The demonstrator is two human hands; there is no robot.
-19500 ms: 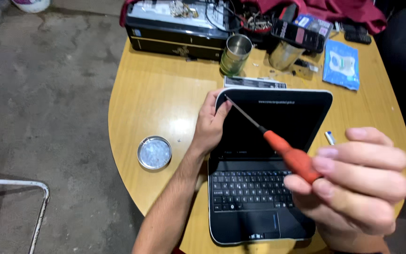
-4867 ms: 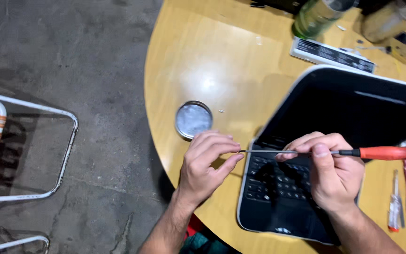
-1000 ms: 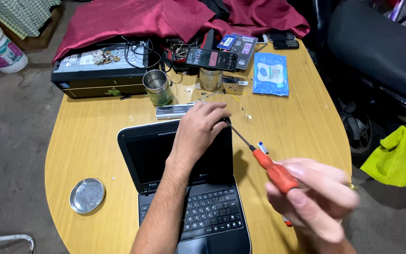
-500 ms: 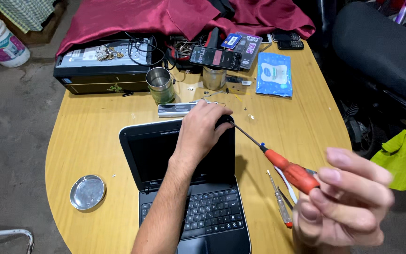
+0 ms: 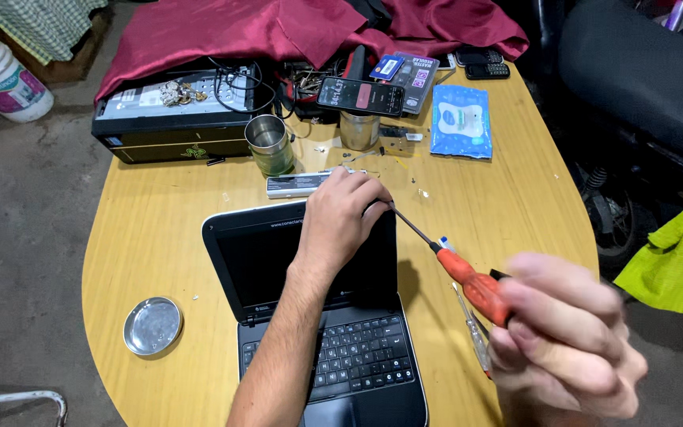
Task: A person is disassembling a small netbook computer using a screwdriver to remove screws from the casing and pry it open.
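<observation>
The left hand [image 5: 341, 217] lay curled over the top right corner of the raised screen of a small black laptop [image 5: 278, 265], fingers gripping the bezel's upper edge. The laptop stood open near the front edge of the oval yellow wooden tabletop [image 5: 152, 229]. The right hand [image 5: 567, 344], blurred and close to the camera, was closed around the handle of an orange-handled screwdriver [image 5: 468, 281]; its thin shaft slanted up-left, tip meeting the screen corner just beside the left fingers. A round silver metal dish [image 5: 152, 326] sat well left of the keyboard. A metal cup [image 5: 269, 145] stood behind the screen.
</observation>
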